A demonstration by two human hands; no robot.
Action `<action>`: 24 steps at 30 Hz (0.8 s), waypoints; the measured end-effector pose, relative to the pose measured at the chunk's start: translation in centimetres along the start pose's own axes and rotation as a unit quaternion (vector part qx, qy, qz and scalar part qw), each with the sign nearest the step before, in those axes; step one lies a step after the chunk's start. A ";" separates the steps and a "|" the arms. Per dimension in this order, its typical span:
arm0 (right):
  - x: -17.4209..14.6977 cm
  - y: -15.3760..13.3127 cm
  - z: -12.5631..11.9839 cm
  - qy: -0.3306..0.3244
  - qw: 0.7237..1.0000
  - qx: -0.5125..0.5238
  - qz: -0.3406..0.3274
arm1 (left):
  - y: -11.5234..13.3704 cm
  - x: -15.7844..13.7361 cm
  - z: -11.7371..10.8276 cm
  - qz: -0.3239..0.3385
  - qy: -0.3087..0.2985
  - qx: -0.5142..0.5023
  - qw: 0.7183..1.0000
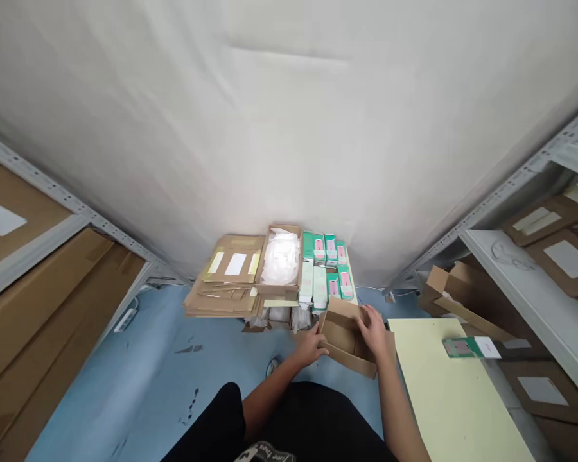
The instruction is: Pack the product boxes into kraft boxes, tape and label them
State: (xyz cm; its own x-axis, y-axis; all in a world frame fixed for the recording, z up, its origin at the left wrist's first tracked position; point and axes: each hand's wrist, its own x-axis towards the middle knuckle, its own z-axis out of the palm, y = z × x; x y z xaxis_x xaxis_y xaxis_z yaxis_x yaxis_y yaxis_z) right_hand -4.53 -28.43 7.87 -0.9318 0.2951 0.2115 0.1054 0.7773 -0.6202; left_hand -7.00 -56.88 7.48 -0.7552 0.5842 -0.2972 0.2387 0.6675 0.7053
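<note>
Black clothing; brown carton (open-topped, plain inside); left hand, right hand: fingers clamped on its walls.

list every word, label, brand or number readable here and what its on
"ime", apparently, on the black clothing; other letters unclear.
Held carton: no print visible.
Green-and-pink boxes: print too small.
Lone box on yellow tabletop: too small.
White labels on shelf cartons and flat cardboard: too blurred.
</note>
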 end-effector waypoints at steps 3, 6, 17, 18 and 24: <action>2.4 -5.4 3.3 -0.006 0.999 0.026 -0.037 | -3.3 -1.4 -4.9 -0.002 0.018 -0.006 1.000; 4.9 -10.5 6.5 -0.033 0.995 0.041 -0.081 | -6.7 -3.2 -9.4 -0.007 0.032 -0.022 0.999; 15.5 -23.5 21.0 -0.232 0.969 -0.076 -0.051 | -16.2 -12.3 -18.7 -0.178 0.047 0.019 0.983; 16.6 -24.2 22.2 -0.259 0.960 -0.096 -0.037 | -17.1 -13.1 -19.1 -0.182 0.045 0.018 0.982; 19.5 -26.5 28.2 -0.424 0.887 -0.177 -0.048 | -20.5 -15.4 -20.3 -0.152 0.039 0.005 0.988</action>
State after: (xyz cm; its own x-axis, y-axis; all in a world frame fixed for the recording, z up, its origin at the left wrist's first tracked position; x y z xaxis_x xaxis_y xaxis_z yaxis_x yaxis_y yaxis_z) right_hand -35.30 -58.93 7.13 -0.8525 -0.1903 -0.4869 -0.0269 0.9461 -0.3227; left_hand -12.69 -88.95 10.67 -0.8371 0.3202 -0.4435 0.0005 0.8112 0.5847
